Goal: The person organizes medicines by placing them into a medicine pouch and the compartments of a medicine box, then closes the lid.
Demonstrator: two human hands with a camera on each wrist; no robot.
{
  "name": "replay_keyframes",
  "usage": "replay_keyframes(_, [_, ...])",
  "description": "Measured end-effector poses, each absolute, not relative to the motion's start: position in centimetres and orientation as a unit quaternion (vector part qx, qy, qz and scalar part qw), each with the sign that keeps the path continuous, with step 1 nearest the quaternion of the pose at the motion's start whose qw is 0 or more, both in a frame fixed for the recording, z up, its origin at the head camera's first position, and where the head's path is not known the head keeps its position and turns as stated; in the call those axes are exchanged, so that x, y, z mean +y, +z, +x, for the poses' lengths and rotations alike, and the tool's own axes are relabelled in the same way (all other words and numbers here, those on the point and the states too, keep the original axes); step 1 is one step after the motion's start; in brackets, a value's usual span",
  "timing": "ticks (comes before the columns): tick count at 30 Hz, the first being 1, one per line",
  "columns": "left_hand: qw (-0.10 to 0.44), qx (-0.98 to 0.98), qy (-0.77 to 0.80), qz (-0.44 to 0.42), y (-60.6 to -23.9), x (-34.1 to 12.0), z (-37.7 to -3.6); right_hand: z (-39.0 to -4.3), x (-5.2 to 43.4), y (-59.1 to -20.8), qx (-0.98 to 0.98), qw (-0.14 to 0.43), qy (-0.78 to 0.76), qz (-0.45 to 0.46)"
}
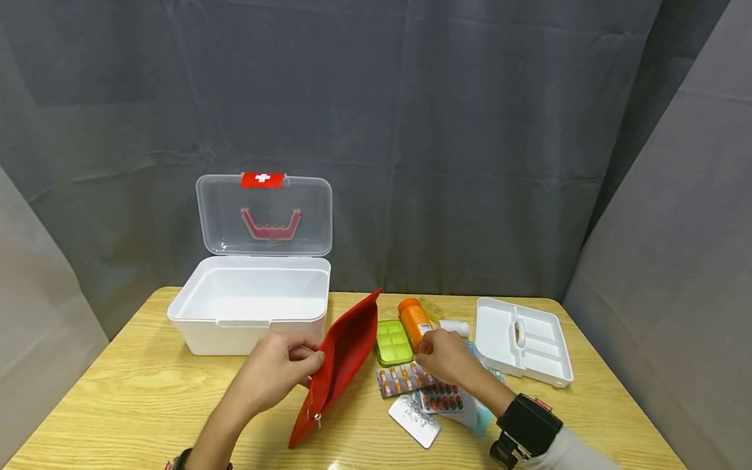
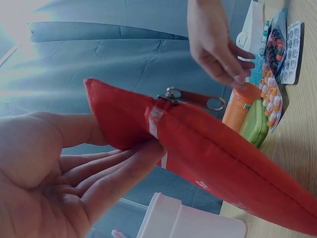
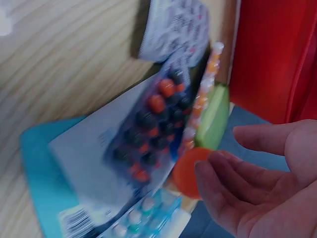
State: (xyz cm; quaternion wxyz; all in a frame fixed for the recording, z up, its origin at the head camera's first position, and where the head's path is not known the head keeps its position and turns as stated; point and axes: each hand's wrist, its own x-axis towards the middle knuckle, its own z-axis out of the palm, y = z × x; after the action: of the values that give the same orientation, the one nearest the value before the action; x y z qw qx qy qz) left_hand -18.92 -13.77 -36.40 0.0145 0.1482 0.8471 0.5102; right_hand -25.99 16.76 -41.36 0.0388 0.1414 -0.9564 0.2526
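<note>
Left hand point(image 1: 282, 365) pinches the red zip pouch point(image 1: 341, 365) upright just right of the white first-aid box point(image 1: 249, 307), zipper end low toward the person. Right hand point(image 1: 446, 356), fingers relaxed and gripping nothing, hovers at the orange pill bottle point(image 1: 414, 321) right of the pouch. Judgement: the left should steady the pouch mouth and the right grip the bottle mid-body, clear of the green pill organiser point(image 1: 392, 342) and blister packs point(image 1: 405, 378).

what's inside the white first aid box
The white first aid box stands open and the visible interior looks bare white. Its front wall hides the near part of the floor, so that strip cannot be checked.
</note>
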Motion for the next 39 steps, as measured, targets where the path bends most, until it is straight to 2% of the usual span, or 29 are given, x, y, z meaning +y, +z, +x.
replay_keyframes(9, [0.011,0.851,0.505,0.145,-36.4,-13.7,-18.9,-25.6,18.4,-42.4,-0.967,0.009,0.224,0.122])
replay_keyframes(24, [-0.002,0.867,0.48,0.132,-36.4,-13.3,-19.2,-25.5,18.1,-43.5,-0.966,-0.029,0.24,0.096])
replay_keyframes(39, [0.002,0.853,0.504,0.136,-36.3,-13.3,-19.8,-25.5,18.0,-43.6,-0.965,-0.035,0.242,0.092])
